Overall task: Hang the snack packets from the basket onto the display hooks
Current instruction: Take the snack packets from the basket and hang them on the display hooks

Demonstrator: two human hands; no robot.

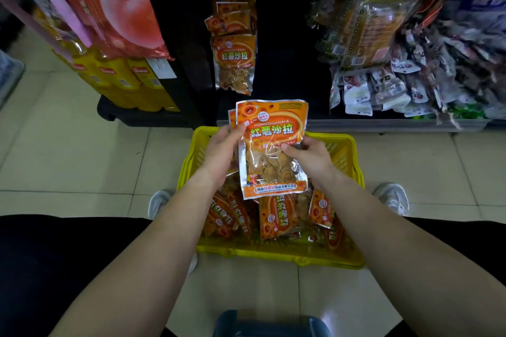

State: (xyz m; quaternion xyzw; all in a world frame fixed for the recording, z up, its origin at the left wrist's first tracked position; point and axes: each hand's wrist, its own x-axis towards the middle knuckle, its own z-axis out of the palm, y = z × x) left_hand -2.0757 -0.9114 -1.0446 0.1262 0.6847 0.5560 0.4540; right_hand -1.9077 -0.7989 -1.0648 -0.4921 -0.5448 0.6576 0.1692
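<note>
Orange and upright, the snack packet (269, 145) was above the yellow basket (273, 257): your left hand (221, 150) gripped its left edge, your right hand (309, 154) pinched its right edge. More packets (276, 216) lay inside the basket.

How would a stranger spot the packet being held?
Find the yellow basket on the floor. Above it, the left hand and right hand hold an orange packet upright. It is frontmost, label upright; loose packets lie in the basket, hanging packets dangle behind.
</note>
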